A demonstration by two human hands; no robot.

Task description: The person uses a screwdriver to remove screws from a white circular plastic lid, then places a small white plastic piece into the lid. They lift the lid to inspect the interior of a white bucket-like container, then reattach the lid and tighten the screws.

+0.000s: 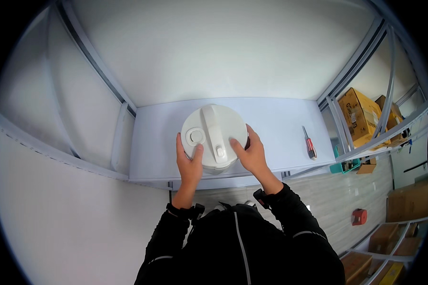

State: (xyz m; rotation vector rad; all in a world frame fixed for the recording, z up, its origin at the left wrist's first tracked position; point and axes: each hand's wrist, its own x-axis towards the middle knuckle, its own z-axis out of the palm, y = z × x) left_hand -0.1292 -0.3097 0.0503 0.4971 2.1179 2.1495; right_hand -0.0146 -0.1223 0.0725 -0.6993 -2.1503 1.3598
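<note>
A round white electric cooker [207, 128] stands on the pale table, seen from above with its lid on. The lid carries a raised bar handle [212, 124] running front to back, with a small button near its front end. Left of the handle sits a round steam valve [194, 137]. My left hand [189, 161] clasps the cooker's left front side, its thumb up by the valve. On the right side my right hand [253, 153] holds it, thumb resting on the lid's edge. The undersides of my fingers are partly hidden.
A red and black screwdriver [309, 144] lies on the table [280, 123] to the right. Metal frame posts rise at both table ends. Beyond the right one are cardboard boxes [361, 116] and a teal basket [337, 167]. A red stool [359, 217] stands on the floor.
</note>
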